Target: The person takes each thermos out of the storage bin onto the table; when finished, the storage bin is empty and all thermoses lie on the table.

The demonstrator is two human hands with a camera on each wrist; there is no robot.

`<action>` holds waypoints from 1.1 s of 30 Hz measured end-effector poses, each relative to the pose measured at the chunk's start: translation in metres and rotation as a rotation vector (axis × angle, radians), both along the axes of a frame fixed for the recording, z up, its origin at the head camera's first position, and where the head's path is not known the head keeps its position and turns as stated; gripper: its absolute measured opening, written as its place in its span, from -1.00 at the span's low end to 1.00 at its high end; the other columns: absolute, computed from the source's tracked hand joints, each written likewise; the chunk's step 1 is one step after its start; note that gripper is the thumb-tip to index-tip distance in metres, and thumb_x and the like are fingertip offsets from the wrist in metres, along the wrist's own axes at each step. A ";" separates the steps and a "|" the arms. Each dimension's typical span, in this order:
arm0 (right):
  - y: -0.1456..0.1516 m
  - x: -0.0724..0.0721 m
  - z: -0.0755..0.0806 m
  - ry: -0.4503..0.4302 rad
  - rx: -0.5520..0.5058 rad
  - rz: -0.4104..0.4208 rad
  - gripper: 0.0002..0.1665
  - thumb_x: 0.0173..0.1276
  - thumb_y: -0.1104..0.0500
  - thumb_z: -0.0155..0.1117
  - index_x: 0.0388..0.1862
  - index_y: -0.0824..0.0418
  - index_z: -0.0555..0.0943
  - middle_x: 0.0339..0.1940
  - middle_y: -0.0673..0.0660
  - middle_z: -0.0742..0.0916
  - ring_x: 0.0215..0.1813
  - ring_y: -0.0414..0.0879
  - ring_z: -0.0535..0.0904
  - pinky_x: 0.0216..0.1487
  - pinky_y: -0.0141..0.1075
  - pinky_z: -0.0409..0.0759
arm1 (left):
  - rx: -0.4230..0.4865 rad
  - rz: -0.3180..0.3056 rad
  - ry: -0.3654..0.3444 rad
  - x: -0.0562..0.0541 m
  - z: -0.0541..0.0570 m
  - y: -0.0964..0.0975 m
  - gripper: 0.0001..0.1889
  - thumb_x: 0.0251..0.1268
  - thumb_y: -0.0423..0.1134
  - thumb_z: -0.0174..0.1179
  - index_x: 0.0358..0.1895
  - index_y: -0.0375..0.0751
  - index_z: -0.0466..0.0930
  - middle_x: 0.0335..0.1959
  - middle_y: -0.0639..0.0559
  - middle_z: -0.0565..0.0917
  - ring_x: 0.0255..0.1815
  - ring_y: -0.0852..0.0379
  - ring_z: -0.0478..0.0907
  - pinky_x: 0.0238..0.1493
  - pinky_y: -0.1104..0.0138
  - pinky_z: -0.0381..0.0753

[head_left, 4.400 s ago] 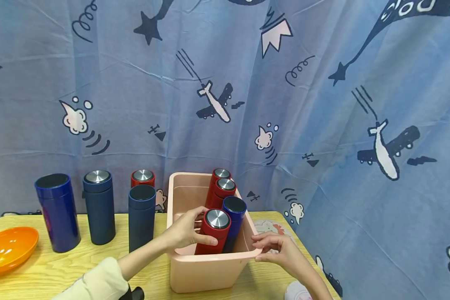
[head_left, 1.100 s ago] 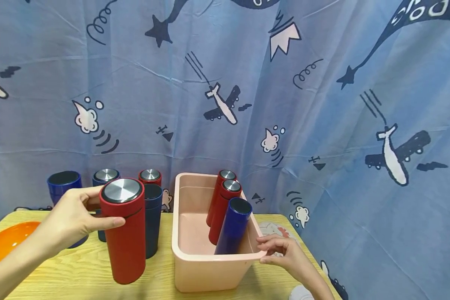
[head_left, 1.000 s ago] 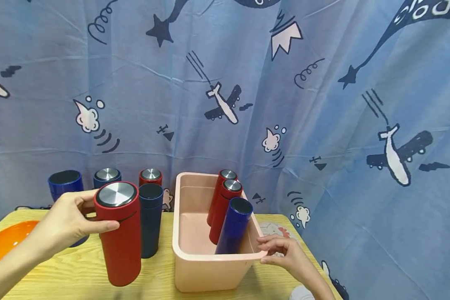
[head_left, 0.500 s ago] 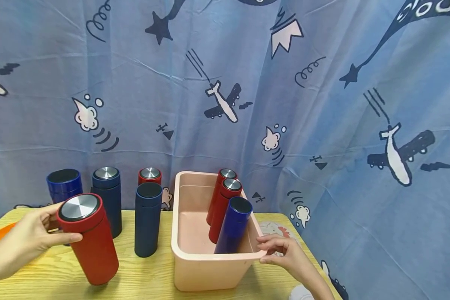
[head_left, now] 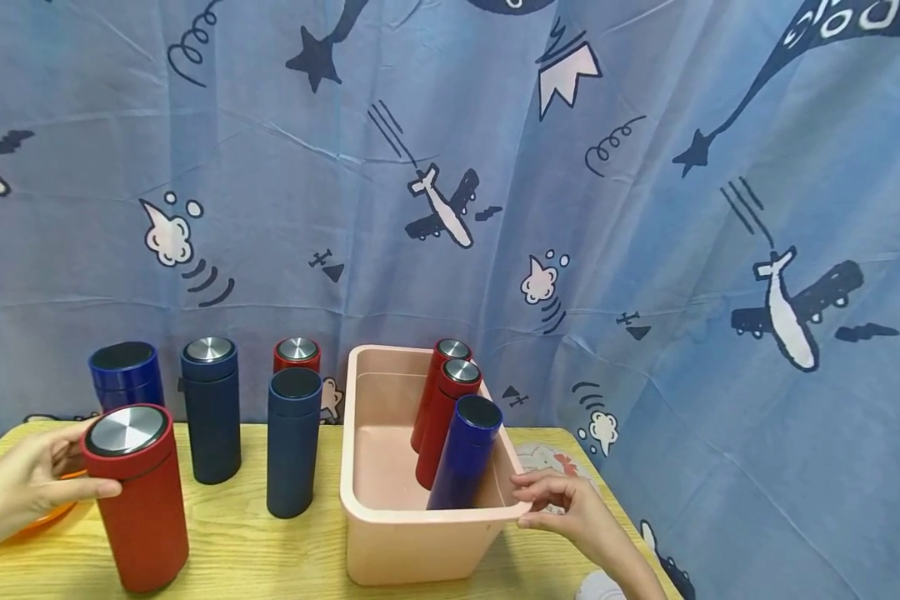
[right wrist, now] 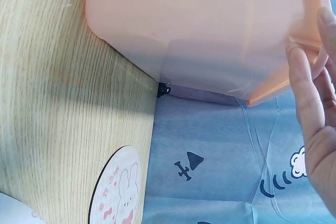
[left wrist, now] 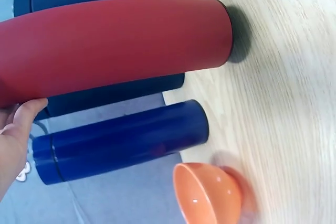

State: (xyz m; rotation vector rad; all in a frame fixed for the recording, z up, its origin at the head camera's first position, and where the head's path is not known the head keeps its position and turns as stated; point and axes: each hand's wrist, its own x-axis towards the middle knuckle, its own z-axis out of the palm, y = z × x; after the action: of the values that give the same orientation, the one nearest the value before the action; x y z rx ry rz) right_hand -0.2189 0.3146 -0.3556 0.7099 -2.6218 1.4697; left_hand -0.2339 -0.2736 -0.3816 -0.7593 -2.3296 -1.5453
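My left hand [head_left: 33, 487] grips a red thermos [head_left: 146, 525] with a silver lid near its top, at the table's front left. The thermos leans slightly; a shadow lies by its base in the left wrist view, and I cannot tell whether it touches the wood. My right hand [head_left: 570, 512] pinches the front right corner of the rim of a pink plastic bin [head_left: 412, 542]. Inside that bin, two red thermoses [head_left: 450, 408] and a blue thermos [head_left: 462, 462] lean along the right wall.
Behind the held thermos stand a glossy blue thermos [head_left: 126, 375], two dark blue thermoses [head_left: 292, 450] and a red thermos [head_left: 297, 354], partly hidden. An orange bowl [left wrist: 210, 192] sits at the left. Round rabbit-print mats [right wrist: 118, 187] lie right of the bin. A patterned curtain [head_left: 270, 208] hangs behind.
The left hand has lifted the red thermos out of the bin, carried it left and lowered it to the table's front left. The right hand has kept its hold on the bin's rim.
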 end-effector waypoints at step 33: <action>0.001 0.002 0.000 0.017 -0.010 0.021 -0.67 0.18 0.24 0.41 -0.21 0.52 0.66 -0.02 0.49 0.63 -0.12 -0.32 0.60 -0.22 -0.37 0.65 | -0.038 -0.259 -0.135 -0.050 0.007 0.007 -0.33 0.31 -0.55 0.10 0.12 0.50 0.31 -0.05 0.40 0.63 -0.10 0.38 0.59 -0.17 0.52 0.59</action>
State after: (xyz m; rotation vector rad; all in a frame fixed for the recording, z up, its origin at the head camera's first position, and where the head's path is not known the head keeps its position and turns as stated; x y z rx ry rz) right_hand -0.2173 0.3158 -0.3553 0.7477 -2.6011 1.4744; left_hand -0.2843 -0.2671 -0.3746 -1.0322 -2.4413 -1.7089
